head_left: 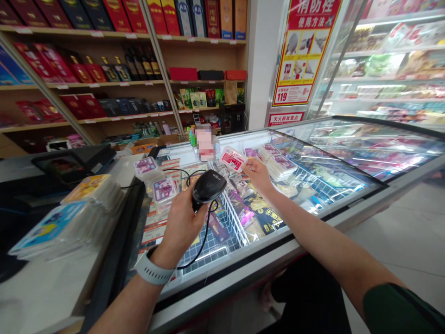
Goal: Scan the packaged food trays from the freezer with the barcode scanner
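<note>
My left hand (181, 218) is wrapped round the handle of a black corded barcode scanner (209, 186), above the glass top of a chest freezer (266, 248). Out over the glass, my right hand (257, 175) pinches the right edge of a red and white flat package (232, 159), just beyond the scanner's head. To the right of that hand lie stacked packs with purple labels (278, 163). More purple-labelled packs (164, 190) sit on the glass left of the scanner. The scanner's cable (206, 239) hangs in a loop beside my left wrist.
On the left counter (74, 278) stand stacks of blue-labelled packs (55, 232) and yellow-labelled packs (88, 188), near a dark screen device (66, 167). A wire basket (232, 218) shows through the glass. Behind are shelves of boxes and bottles (141, 60).
</note>
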The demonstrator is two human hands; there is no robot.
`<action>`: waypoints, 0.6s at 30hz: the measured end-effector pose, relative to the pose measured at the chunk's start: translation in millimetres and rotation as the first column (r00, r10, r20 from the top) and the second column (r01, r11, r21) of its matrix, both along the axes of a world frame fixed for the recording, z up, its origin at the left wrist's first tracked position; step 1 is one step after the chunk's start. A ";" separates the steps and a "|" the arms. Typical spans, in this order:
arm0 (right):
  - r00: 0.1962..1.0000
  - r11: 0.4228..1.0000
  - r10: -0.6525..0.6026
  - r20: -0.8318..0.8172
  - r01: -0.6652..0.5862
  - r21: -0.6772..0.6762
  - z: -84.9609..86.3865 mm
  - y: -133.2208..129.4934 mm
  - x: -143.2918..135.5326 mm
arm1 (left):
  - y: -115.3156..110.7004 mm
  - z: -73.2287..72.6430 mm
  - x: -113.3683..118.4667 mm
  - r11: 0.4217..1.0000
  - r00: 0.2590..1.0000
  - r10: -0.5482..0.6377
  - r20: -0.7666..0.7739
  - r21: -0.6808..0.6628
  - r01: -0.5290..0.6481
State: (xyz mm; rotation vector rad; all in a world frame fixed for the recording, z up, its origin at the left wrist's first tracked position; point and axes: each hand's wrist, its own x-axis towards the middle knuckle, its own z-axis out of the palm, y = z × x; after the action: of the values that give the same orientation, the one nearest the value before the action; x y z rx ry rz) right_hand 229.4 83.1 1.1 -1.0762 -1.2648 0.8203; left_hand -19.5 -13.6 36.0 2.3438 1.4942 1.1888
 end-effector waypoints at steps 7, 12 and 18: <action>1.000 1.000 0.004 0.017 -0.005 0.020 0.4 -1.0 -0.2 | -0.6 0.9 1.1 1.000 1.000 0.015 -0.023 0.004 -0.015; 0.999 1.000 0.009 0.031 -0.009 0.020 -0.6 -0.5 -0.6 | -0.3 2.1 1.0 1.000 1.000 0.014 -0.020 -0.009 -0.015; 0.999 1.000 0.002 0.035 -0.002 0.012 -0.5 -0.7 -1.2 | -1.1 3.6 0.9 1.000 1.000 0.007 -0.007 -0.031 -0.007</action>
State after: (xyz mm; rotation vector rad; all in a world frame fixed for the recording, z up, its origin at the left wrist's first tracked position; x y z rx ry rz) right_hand 228.3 82.4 0.6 -1.0833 -1.2988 0.7976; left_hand -18.6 -14.7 39.6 2.3272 1.5129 1.1522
